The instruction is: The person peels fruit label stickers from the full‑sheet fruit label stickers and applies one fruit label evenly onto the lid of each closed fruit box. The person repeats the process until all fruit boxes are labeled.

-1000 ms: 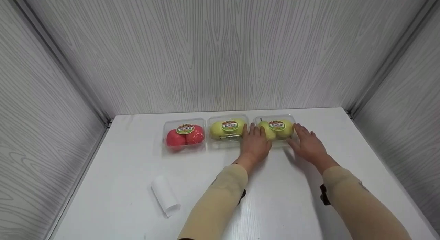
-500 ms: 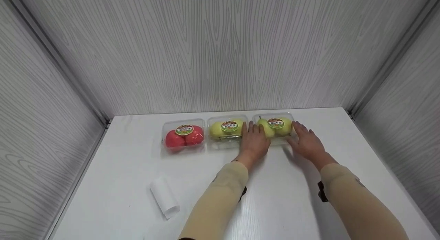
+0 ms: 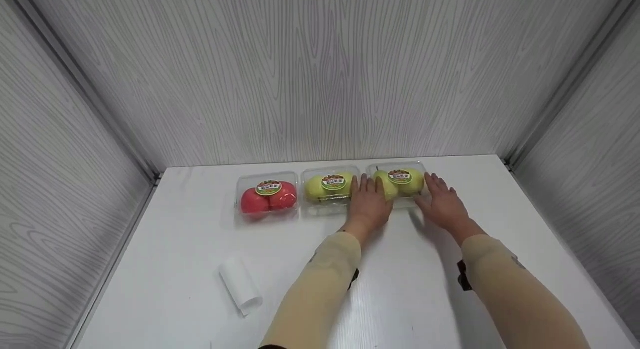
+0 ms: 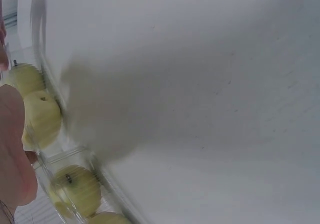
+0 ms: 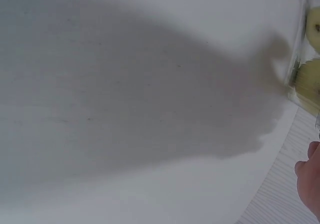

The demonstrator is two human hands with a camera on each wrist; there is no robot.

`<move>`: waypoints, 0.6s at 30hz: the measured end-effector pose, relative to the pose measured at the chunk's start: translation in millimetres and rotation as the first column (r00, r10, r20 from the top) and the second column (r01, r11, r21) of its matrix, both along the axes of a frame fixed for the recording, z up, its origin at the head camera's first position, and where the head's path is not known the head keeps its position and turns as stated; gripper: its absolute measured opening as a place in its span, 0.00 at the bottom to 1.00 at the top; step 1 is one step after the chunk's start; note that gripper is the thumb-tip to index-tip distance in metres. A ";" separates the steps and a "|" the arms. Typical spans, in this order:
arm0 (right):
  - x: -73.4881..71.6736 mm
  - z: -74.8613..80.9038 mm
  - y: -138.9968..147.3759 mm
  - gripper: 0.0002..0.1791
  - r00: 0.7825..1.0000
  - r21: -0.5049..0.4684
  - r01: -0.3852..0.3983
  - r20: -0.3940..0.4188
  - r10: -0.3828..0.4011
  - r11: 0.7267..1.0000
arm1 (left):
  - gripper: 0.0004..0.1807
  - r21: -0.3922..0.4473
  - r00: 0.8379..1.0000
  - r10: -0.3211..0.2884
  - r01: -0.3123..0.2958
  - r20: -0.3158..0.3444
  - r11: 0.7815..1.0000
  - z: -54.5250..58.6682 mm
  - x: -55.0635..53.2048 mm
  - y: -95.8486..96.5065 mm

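Three clear plastic boxes of fruit stand in a row near the back of the white table in the head view. The right one, a box of yellow-green pears (image 3: 412,183), lies between my two hands. My left hand (image 3: 369,209) reaches in at its left side, fingers straight along the gap to the middle box of yellow-green fruit (image 3: 314,188). My right hand (image 3: 445,205) lies at the right side of the pear box, fingers extended and thumb near its front corner. In the right wrist view, part of the right hand (image 5: 311,179) shows beside the box.
At the left end of the row sits a box of red fruit (image 3: 256,201). A rolled sheet of white paper (image 3: 240,285) lies toward the front left of the table (image 3: 165,259). A wood-grain panel (image 3: 320,79) rises behind the boxes.
The right pear box has slid slightly back and to the left, with both hands alongside it. The other boxes and the paper roll look the same.
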State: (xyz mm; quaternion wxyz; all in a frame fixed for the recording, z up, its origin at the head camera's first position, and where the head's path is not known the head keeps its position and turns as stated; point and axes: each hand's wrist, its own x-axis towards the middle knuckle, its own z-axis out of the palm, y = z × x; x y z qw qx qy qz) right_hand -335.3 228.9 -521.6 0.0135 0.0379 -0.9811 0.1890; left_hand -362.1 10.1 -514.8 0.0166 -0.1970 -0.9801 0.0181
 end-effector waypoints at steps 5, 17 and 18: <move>3.5 -1.0 -3.0 0.47 1.000 -0.002 0.026 -0.006 -0.026 1.000 | 0.44 0.043 1.000 -0.013 0.013 -0.006 0.999 0.5 3.1 -8.2; 3.5 6.7 -20.2 0.49 0.996 0.063 -0.018 -0.089 0.024 0.998 | 0.53 0.081 0.998 0.001 0.005 -0.070 0.997 7.5 3.5 -47.6; 3.8 6.9 -21.3 0.49 0.995 0.073 -0.022 -0.096 0.029 0.997 | 0.53 0.084 0.998 0.000 0.006 -0.069 0.996 7.4 4.1 -51.0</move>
